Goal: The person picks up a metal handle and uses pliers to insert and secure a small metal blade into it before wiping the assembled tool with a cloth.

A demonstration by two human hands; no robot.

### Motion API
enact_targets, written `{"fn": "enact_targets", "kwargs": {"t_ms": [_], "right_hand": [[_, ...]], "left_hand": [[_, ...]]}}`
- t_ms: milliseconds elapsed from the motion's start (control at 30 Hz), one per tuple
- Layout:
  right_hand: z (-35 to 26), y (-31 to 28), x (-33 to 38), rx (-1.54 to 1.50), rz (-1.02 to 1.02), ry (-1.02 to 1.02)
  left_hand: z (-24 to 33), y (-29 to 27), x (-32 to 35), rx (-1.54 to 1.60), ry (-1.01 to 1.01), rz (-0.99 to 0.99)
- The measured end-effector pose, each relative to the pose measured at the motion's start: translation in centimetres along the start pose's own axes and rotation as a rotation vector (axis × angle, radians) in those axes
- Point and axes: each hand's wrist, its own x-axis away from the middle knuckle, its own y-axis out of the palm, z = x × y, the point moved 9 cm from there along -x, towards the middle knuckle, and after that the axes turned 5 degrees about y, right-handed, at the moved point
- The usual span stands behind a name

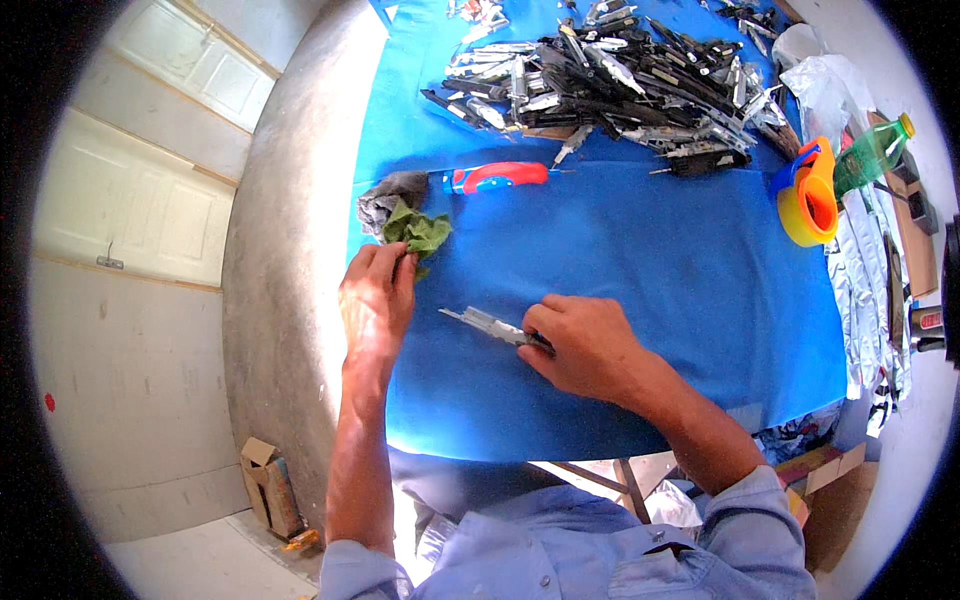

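Observation:
My left hand [375, 295] is closed at the fingertips on a crumpled green cloth [418, 230] at the left side of the blue-covered table. A grey cloth [392, 195] lies just beyond it. In my right hand [585, 342] is a slim silver metal part [487, 324] with a thin pointed end, held low over the table and pointing left. My fingers hide its near end. Beyond both hands lies a red and blue handled tool [497, 178] with a thin shaft pointing right.
A large pile of slim black and silver parts [620, 85] covers the far side of the blue cloth [620, 240]. At the right are an orange and yellow tape dispenser-like object [808, 205], a green bottle [875, 155] and plastic bags [825, 75]. Cardboard boxes [270, 490] stand on the floor.

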Motion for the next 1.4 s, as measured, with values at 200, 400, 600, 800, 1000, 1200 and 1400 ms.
{"fn": "enact_targets", "kwargs": {"t_ms": [200, 400, 600, 800, 1000, 1200, 1400], "right_hand": [[0.3, 0.5, -0.4, -0.049, 0.042, 0.038], [0.8, 0.6, -0.4, -0.051, 0.033, 0.018], [0.5, 0.5, -0.2, -0.075, 0.037, -0.005], [0.3, 0.5, 0.0, -0.078, 0.069, -0.015], [0.4, 0.3, 0.0, 0.027, -0.011, 0.078], [0.6, 0.7, -0.1, 0.008, -0.095, 0.072], [0.4, 0.5, 0.0, -0.042, -0.027, 0.050]], "left_hand": [[9.2, -0.4, 5.2, 0.193, 0.030, -0.098], [11.1, 2.1, 5.9, 0.206, -0.037, -0.170], [7.0, 1.6, 4.0, 0.003, 0.001, -0.077], [6.5, 1.2, 3.5, 0.008, 0.012, -0.028], [10.3, 1.6, 5.8, 0.273, 0.038, -0.098], [10.9, 2.4, 5.3, 0.082, 0.003, -0.216], [7.1, 1.3, 3.0, -0.146, 0.069, -0.109]]}}
